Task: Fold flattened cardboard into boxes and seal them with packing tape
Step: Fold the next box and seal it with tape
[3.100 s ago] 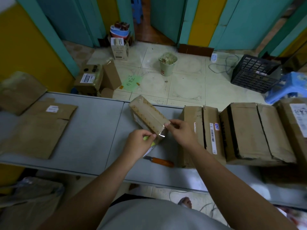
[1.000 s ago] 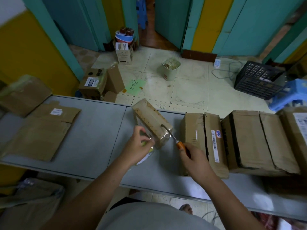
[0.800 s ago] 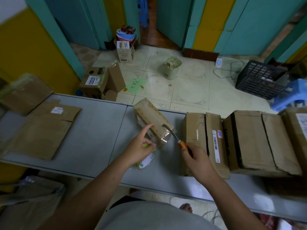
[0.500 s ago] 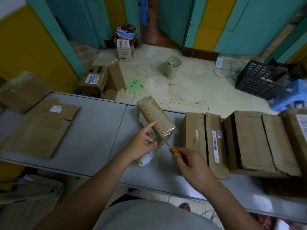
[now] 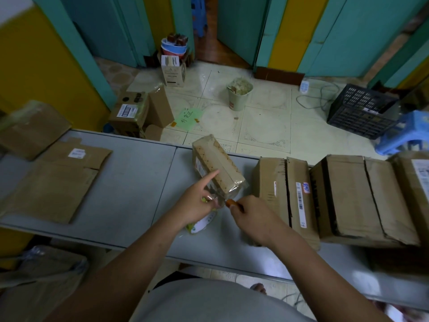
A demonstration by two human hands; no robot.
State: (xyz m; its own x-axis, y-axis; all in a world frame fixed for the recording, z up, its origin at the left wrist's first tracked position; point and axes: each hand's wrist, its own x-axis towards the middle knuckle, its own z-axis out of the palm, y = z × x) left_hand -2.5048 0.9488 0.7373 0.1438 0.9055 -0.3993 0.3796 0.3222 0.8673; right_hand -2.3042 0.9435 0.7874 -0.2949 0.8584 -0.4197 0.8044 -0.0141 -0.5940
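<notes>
- Right hand (image 5: 253, 217): fingers are closed round the orange handle of a small knife (image 5: 230, 202). The blade points left toward the near end of the box, and its tip is lost against the tape.
- Left hand (image 5: 197, 203): the index finger is straight, its tip resting on the side of the small taped box (image 5: 216, 163). The other fingers curl about a tape roll (image 5: 202, 225) — white with green print — which shows below the palm.
- Step in hand, as judged: sealing of this box is near its end, and the clear strand between roll and box is being cut.
- Next move calls for a short, steady draw of the blade against taut tape, kept clear of the left fingers. The loose end then needs pressing flat.
- Small taped box: a long, narrow carton lying aslant on the grey table (image 5: 139, 182), just beyond both hands. Its film is glossy and wrinkled at the near end.
- Right of it are sealed cartons (image 5: 348, 194) — dull corrugated board, creased, with barcode labels.
- Well to the left lies flattened cardboard (image 5: 53, 182), matt brown with a white label.
</notes>
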